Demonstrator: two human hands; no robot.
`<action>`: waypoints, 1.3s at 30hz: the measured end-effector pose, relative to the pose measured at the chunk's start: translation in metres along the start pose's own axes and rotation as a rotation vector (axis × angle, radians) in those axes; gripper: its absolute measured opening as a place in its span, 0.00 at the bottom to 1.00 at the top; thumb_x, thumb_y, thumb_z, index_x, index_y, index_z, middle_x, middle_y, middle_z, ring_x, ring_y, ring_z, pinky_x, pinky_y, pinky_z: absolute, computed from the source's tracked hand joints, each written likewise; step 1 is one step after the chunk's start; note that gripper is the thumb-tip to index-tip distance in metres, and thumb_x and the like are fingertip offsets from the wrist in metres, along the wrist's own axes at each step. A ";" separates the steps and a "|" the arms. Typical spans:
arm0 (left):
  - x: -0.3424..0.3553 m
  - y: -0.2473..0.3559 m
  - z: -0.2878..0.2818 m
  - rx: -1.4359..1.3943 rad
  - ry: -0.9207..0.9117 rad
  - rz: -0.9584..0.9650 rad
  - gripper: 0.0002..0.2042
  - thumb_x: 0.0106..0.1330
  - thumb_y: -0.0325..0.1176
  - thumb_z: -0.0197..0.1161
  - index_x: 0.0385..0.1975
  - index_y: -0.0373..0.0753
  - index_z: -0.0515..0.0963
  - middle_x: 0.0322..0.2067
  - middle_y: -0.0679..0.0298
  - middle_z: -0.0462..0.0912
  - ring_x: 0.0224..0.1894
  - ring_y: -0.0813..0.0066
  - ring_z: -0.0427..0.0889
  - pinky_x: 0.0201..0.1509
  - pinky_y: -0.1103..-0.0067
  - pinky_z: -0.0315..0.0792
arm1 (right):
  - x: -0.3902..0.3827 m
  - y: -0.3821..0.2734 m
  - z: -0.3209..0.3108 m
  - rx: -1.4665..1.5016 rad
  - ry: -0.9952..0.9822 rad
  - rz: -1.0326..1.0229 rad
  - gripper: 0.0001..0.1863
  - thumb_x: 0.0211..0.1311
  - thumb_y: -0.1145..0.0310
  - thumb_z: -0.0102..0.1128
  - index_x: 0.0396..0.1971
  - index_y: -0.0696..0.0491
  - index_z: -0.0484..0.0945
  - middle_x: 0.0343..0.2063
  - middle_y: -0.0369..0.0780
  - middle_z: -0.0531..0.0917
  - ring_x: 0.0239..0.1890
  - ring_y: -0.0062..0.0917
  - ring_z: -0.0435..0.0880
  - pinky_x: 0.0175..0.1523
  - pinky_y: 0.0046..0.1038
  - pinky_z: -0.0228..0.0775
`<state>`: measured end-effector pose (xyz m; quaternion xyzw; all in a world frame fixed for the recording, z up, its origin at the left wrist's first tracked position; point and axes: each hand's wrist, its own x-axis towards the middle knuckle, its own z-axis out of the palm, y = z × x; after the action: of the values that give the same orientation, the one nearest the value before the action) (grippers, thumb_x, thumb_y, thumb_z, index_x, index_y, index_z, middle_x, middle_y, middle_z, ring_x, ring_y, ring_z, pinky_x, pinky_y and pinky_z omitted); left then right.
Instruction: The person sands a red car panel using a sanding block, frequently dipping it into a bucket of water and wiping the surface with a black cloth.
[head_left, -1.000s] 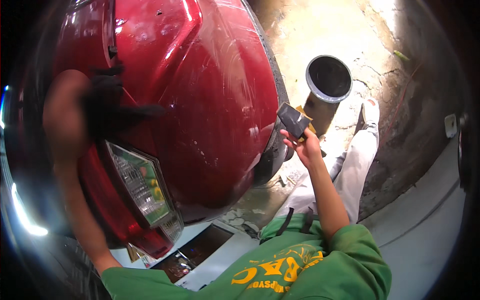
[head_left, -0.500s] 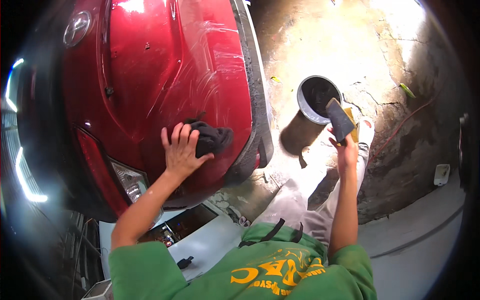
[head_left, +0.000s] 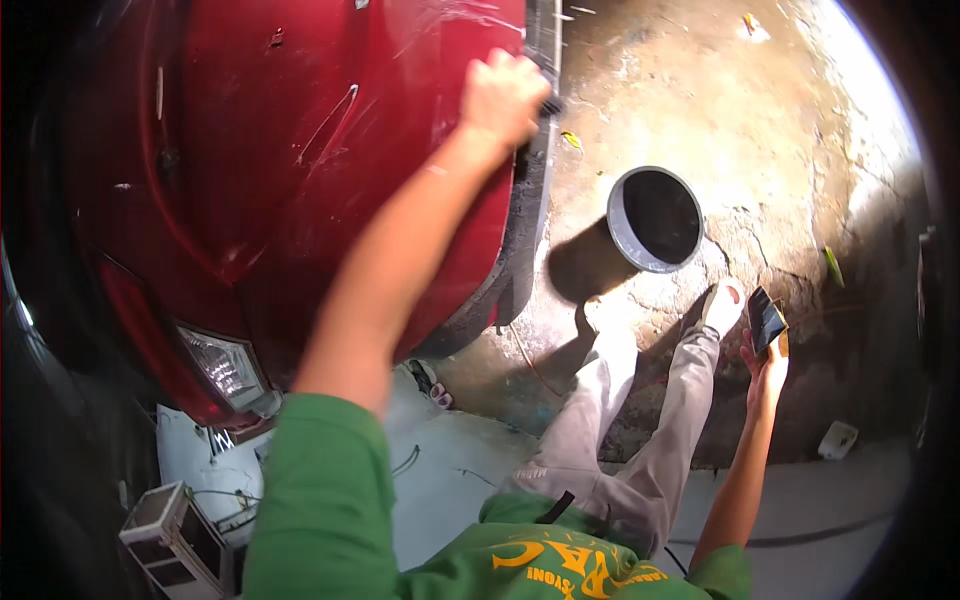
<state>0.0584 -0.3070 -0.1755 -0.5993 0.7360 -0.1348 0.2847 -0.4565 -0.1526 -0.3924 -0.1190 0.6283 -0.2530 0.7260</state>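
My left hand (head_left: 503,97) is stretched far forward over the red car body (head_left: 400,200), fingers curled down near the dark edge trim (head_left: 540,160). A dark bit of the cloth (head_left: 553,105) sticks out beside the fingers; the rest is hidden under the hand. To the right, my right hand (head_left: 766,373) is closed round a sanding block (head_left: 768,322) with a dark flat face and a yellow side, held in the air beyond my foot.
A grey bucket (head_left: 620,232) with a dark inside stands on the cracked concrete floor (head_left: 690,110). The car's lamp (head_left: 222,368) is at the left. A metal-framed box (head_left: 180,540) stands at the lower left; a white object (head_left: 838,440) lies at the right.
My left hand has moved forward and right across the car panel with the cloth. My right hand has shifted right and nearer to me with the sanding block, away from the bucket.
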 end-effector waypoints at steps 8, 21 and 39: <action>-0.045 0.206 0.144 -0.564 -0.212 -0.409 0.24 0.47 0.44 0.76 0.44 0.45 0.79 0.41 0.57 0.75 0.48 0.54 0.74 0.48 0.60 0.73 | 0.058 0.009 0.089 0.346 -0.209 -0.054 0.34 0.72 0.40 0.52 0.61 0.55 0.70 0.53 0.42 0.80 0.48 0.37 0.85 0.48 0.47 0.82; -0.091 0.293 0.352 -1.331 -0.616 -0.867 0.52 0.56 0.41 0.75 0.76 0.42 0.46 0.69 0.38 0.62 0.70 0.44 0.65 0.73 0.61 0.63 | 0.169 0.115 0.150 -0.430 -0.014 0.093 0.20 0.70 0.78 0.55 0.61 0.60 0.70 0.50 0.42 0.78 0.44 0.27 0.84 0.44 0.33 0.88; -0.091 0.319 0.004 -1.906 -0.184 -0.673 0.11 0.52 0.23 0.65 0.23 0.38 0.67 0.13 0.60 0.69 0.14 0.74 0.73 0.21 0.73 0.66 | 0.211 0.191 0.092 -1.311 0.198 -0.518 0.13 0.59 0.64 0.61 0.36 0.59 0.82 0.37 0.51 0.85 0.46 0.41 0.85 0.51 0.40 0.76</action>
<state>-0.1857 -0.1412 -0.3278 -0.7611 0.3051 0.4818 -0.3091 -0.3083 -0.1140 -0.6493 -0.6532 0.6657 0.0031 0.3607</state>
